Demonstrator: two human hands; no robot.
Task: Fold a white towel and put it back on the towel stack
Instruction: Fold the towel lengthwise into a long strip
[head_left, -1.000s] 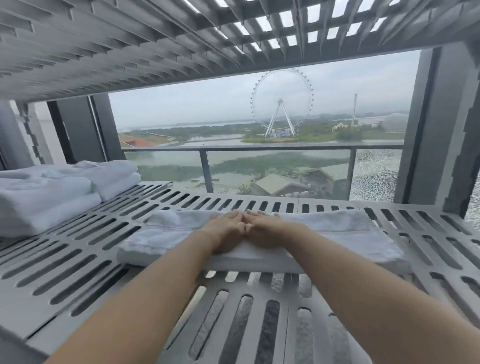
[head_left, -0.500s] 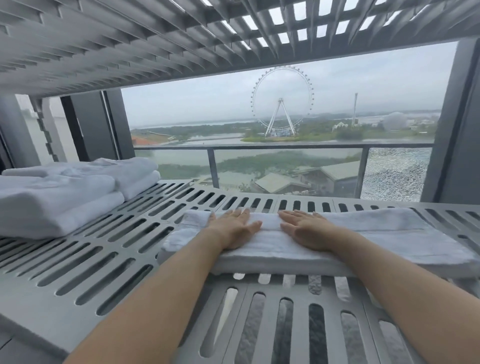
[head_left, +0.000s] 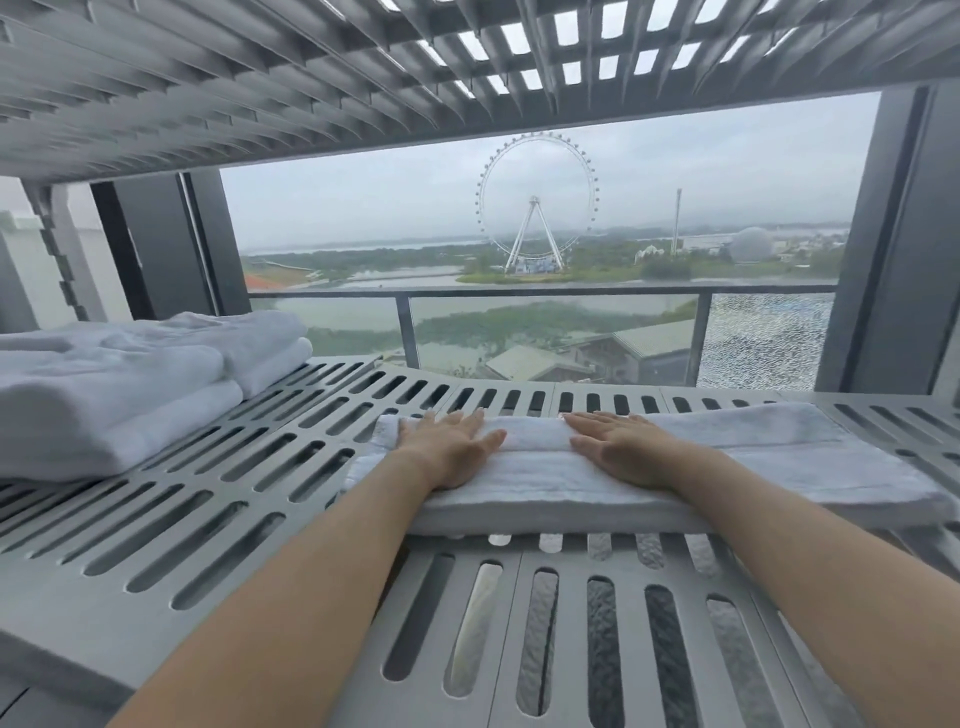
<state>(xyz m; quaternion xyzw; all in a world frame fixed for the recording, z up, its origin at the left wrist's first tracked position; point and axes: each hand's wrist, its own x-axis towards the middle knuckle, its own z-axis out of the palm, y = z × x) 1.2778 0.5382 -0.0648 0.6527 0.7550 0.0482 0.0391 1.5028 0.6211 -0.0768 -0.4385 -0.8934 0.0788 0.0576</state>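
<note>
Hands slid apart since earlier frame: left hand (head_left: 451, 451) and right hand (head_left: 621, 449) lay flat on towel (head_left: 545, 467), fingers spread, gripping nothing. Towel soft, light, floppy; best pinched at ends. Stack (head_left: 114, 384) well left.

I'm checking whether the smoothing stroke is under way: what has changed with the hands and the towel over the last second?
The left hand and right hand, touching at the towel's middle a second ago, have slid apart, palms flat. Nothing was gripped or released. The towel stays a long folded strip on the slatted shelf; the towel stack is untouched.
</note>
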